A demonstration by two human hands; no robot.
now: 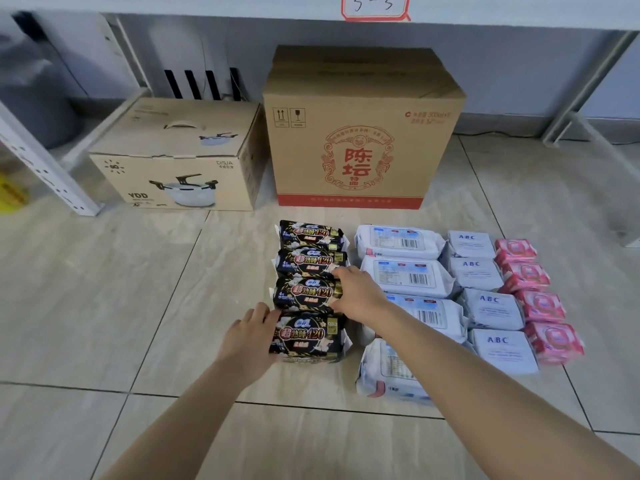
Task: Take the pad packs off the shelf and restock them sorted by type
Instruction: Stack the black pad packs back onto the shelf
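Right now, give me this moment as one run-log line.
left hand: on nearest black pack | right hand: on third black pack | packs: four sorted columns on floor

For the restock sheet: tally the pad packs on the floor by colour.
Black packs: 4
Large white packs: 4
White ABC packs: 4
Pink packs: 4
Total: 16

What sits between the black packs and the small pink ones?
In the head view, two columns: white barcode packs, then white ABC packs, between the black packs and pink packs.
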